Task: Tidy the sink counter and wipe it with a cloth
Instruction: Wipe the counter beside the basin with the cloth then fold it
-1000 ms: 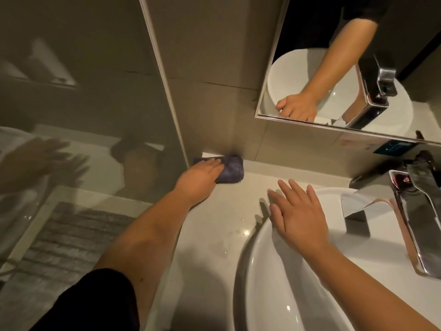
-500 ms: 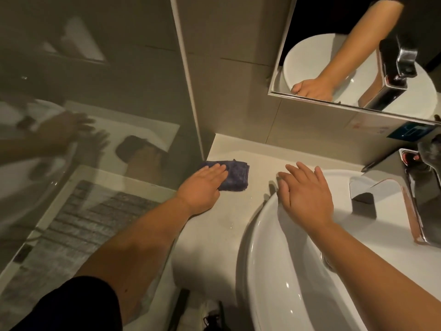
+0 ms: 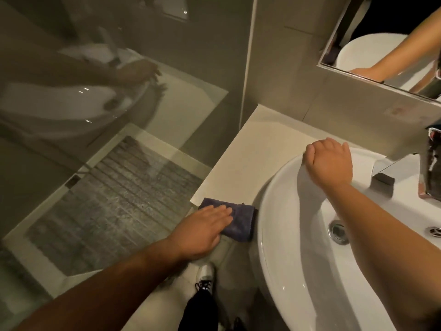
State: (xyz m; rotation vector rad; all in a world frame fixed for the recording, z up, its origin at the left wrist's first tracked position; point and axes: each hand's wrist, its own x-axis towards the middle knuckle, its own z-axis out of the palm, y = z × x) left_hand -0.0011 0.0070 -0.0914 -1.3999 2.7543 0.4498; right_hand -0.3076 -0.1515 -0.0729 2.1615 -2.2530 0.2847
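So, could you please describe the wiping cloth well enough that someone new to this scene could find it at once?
Start at the big white basin and move to the pale counter on its left. At the counter's near edge, beside the basin's rim, lies the cloth, under the fingers of the left hand. It is the only dark, bluish-purple, fuzzy thing on the pale surfaces.

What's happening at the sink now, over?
Left hand flat on folded dark purple cloth, counter's front edge. Right hand on white basin rim. Path clear.

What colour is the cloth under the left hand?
Dark bluish-purple, plain with no pattern: the cloth under the left hand, seen in the head view.
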